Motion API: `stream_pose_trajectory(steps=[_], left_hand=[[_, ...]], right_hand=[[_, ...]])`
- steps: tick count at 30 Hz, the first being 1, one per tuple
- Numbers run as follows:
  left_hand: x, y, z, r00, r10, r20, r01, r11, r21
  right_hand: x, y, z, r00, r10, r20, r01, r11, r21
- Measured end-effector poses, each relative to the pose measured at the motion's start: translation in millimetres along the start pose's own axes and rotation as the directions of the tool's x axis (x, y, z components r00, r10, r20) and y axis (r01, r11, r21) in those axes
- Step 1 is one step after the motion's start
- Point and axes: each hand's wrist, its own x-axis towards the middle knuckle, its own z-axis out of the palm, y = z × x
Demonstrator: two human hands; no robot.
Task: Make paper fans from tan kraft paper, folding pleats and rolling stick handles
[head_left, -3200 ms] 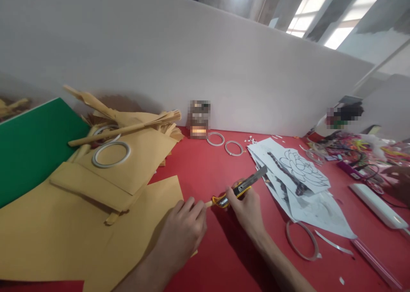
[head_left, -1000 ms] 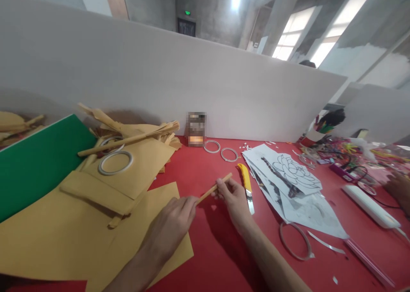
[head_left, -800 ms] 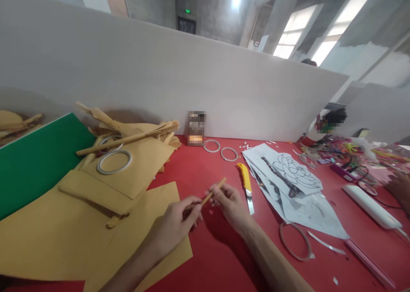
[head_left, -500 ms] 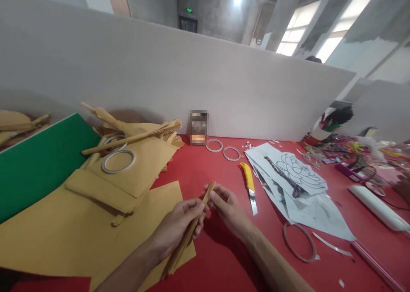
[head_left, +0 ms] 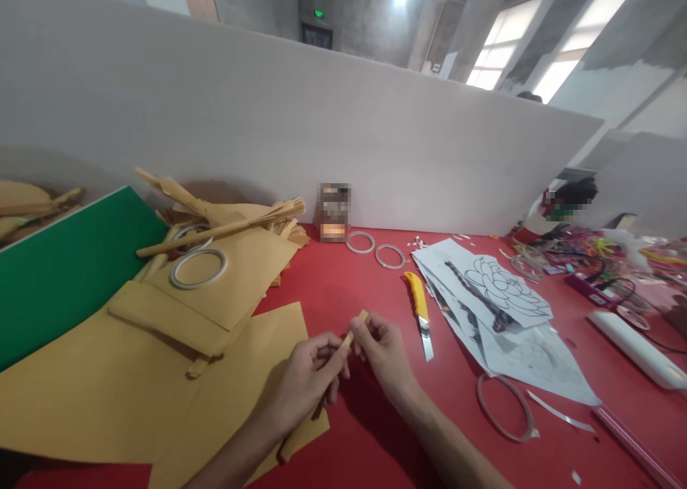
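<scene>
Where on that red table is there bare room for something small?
Beyond the left hand and right hand, between the brown paper and yellow cutter; also between the right forearm and pinkish ring. Crowded: the left, with that paper, and far right, with colourful clutter.

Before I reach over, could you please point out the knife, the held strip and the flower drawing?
Knife point(head_left: 419, 306), head view: its yellow handle.
Held strip point(head_left: 348, 340), head view: its upper part.
Flower drawing point(head_left: 502, 288), head view: petals near its middle.

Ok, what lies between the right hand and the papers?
In the head view, the cutter lies there on the red table, between the right hand and the papers, blade out.
</scene>
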Motion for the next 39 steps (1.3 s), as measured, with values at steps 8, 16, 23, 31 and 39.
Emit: stream_pose_trajectory(steps=[8,16,23,31,39], left_hand=[[1,9,-6.3,0.998,-0.053,0.028,0.054,0.998,-0.034],[3,2,-8.4,0.999,-0.045,0.027,0.047,0.996,-0.070],[3,-2,-8.2,0.999,-0.032,-0.001,0.032,0.998,0.053],[2,4,-11.9,0.998,-0.044,0.033,0.044,0.999,-0.023],[3,-5,-14.5,0.998,-0.046,0.035,0.046,0.999,-0.001]], right_hand=[[0,-7,-2,0.994,-0.012,0.109,0.004,0.997,0.074],[0,-7,-1,0.984,0.030,0.177,-0.062,0.982,0.180],[1,-2,-1,0.998,0.060,0.017,-0.060,0.998,0.024],[0,-7,-2,0.997,0.012,0.078,-0.011,1.000,-0.009],[-2,-7,-1,0.995,-0.018,0.102,0.024,0.998,-0.058]])
